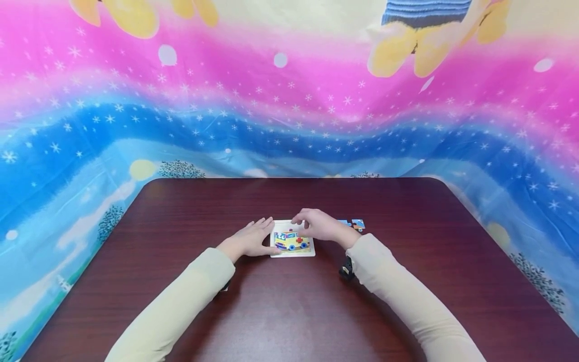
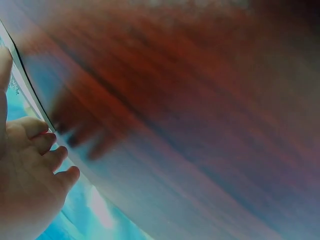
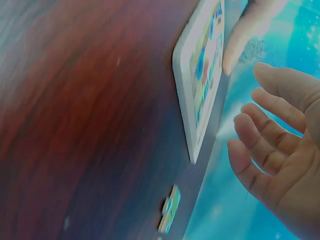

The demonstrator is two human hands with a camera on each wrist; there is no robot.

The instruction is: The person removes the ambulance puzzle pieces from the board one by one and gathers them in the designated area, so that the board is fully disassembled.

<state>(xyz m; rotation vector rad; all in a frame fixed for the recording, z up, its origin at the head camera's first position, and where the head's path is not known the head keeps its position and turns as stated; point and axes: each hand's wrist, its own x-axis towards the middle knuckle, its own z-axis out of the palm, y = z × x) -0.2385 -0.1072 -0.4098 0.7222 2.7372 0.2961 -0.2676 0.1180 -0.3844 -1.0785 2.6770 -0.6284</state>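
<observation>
A white-framed jigsaw board (image 1: 292, 254) lies flat on the table, its picture a yellow ambulance with a red cross and blue wheels. My left hand (image 1: 250, 239) rests along the board's left edge, fingers stretched out and thumb at the lower left corner. Above the upper right part of the board is my right hand (image 1: 321, 224), fingers loosely bent. The right wrist view shows this hand (image 3: 285, 135) with thumb and fingers apart and nothing between them. The board's upper right part is hidden beneath it in the head view.
Loose puzzle pieces lie to the right of the board, one piece (image 1: 358, 223) in plain sight and another piece (image 1: 345, 222) partly behind the right hand. The dark red-brown table (image 1: 280, 311) reaches back to a colourful cloth backdrop (image 1: 289, 125).
</observation>
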